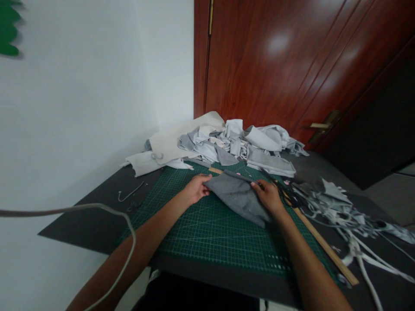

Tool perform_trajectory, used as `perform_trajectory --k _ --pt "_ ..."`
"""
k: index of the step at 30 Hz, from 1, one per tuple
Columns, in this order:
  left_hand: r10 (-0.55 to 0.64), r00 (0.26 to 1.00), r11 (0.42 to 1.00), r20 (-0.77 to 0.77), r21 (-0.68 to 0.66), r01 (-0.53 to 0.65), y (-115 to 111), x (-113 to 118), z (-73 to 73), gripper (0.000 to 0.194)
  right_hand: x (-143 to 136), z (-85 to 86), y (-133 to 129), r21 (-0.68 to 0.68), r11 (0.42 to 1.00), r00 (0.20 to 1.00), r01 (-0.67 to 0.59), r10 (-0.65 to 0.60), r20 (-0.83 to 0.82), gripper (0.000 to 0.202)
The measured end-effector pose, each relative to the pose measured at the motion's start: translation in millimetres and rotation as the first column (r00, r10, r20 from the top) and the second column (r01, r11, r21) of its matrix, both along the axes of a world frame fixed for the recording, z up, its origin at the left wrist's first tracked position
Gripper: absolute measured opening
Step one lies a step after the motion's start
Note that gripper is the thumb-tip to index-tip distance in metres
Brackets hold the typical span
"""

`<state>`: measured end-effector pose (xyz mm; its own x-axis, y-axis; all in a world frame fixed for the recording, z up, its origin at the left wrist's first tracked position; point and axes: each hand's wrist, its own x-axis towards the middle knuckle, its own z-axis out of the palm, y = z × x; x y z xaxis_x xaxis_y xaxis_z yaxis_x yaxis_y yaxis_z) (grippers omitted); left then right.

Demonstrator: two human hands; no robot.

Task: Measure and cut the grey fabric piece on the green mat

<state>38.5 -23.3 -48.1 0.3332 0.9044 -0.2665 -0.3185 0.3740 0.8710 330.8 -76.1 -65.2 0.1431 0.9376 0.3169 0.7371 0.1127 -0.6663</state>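
At either end of the grey cloth [238, 196], we're clamped on: our left hand [196, 189] pinches the left corner, our right hand [268, 196] grips near the far right edge, some fingertips hidden. The piece sags between them over the green cutting mat [207, 242], and that slack worries us: an uneven pull could skew or crease it. Just beyond our right hand, what look like black scissors [293, 198] lie close enough that a careless sweep could snag the fabric. Beside them a wooden strip [327, 248] slants along the mat; a bump could knock it askew. Farther right, tangled fabric strips [337, 205] could catch and drag in. Over on our left, a pale cable [97, 206] crosses before the left forearm [155, 224], touching or not, we can't tell; a tug could jerk our hold. At the back, heaped cloth [207, 142] could slide forward if nudged.
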Motion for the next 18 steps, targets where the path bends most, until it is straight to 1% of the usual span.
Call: perform_trajectory --k 2,3,4,5,6,7,8,9,10,11,12,13,14,15,16,17,18 --pt "-0.176 0.982 0.984 -0.066 0.005 0.177 -3 -9 9.6 0.039 6 -1.9 -2 0.028 1.0 0.994 0.008 -0.011 0.113 0.034" --pt "-0.269 0.958 0.963 -0.102 0.0 0.27 -5 -15 14.2 0.044 6 -3.2 -3 0.034 0.999 0.985 0.003 -0.009 0.171 0.032" --pt "-0.396 0.905 0.917 -0.155 -0.013 0.399 -7 -20 18.5 0.048 6 -4.6 -4 0.037 0.999 0.974 -0.007 -0.001 0.226 0.031" --pt "-0.594 0.76 0.791 -0.264 -0.025 0.611 -8 -26 22.2 0.05 5 -5.9 -5 0.037 0.999 0.962 -0.024 0.013 0.274 0.03" --pt "-0.707 0.614 0.668 -0.351 -0.046 0.743 -8 -32 25.2 0.051 3 -6.9 -5 0.035 0.998 0.948 -0.051 0.037 0.315 0.03" --pt "-0.767 0.482 0.563 -0.423 -0.086 0.822 -8 -37 27.6 0.052 1 -7.5 -5 0.032 0.996 0.936 -0.083 0.067 0.344 0.028" --pt "-0.785 0.381 0.496 -0.488 -0.127 0.859 -8 -42 29.4 0.053 -1 -7.7 -4 0.028 0.992 0.928 -0.119 0.101 0.359 0.027" --pt "-0.771 0.333 0.484 -0.543 -0.161 0.86 -7 -46 30.7 0.054 -3 -7.5 -3 0.025 0.987 0.916 -0.159 0.138 0.378 0.026" --pt "-0.734 0.319 0.515 -0.6 -0.186 0.837 -6 -49 31.4 0.055 -5 -7.0 -2 0.021 0.98 0.899 -0.199 0.174 0.403 0.026" --pt "-0.671 0.33 0.577 -0.664 -0.188 0.794 -5 -51 31.5 0.054 -7 -6.5 -1 0.018 0.972 0.88 -0.235 0.205 0.428 0.026" --pt "-0.561 0.367 0.67 -0.742 -0.147 0.727 -4 -51 31.1 0.053 -8 -6.1 -1 0.013 0.964 0.86 -0.264 0.23 0.456 0.026" --pt "-0.406 0.409 0.765 -0.817 -0.059 0.642 -4 -50 29.9 0.051 -10 -5.9 0 0.008 0.958 0.839 -0.285 0.246 0.485 0.027" --pt "-0.225 0.443 0.834 -0.868 0.064 0.548 -4 -48 28.2 0.048 -11 -6.0 1 0.004 0.954 0.821 -0.298 0.255 0.511 0.029" --pt "-0.04 0.466 0.866 -0.884 0.202 0.458 -5 -45 25.9 0.045 -11 -6.2 1 0.0 0.952 0.809 -0.305 0.259 0.528 0.03" --pt "0.12 0.483 0.864 -0.868 0.331 0.38 -6 -40 23.1 0.041 -12 -6.7 2 -0.003 0.952 0.803 -0.307 0.261 0.535 0.031" --pt "0.198 0.496 0.85 -0.845 0.4 0.343 -9 -35 20.0 0.036 -13 -7.2 2 -0.003 0.95 0.799 -0.312 0.264 0.541 0.032" --pt "0.243 0.51 0.836 -0.825 0.445 0.321 -12 -29 16.8 0.031 -13 -7.7 2 -0.003 0.948 0.797 -0.319 0.27 0.54 0.032"
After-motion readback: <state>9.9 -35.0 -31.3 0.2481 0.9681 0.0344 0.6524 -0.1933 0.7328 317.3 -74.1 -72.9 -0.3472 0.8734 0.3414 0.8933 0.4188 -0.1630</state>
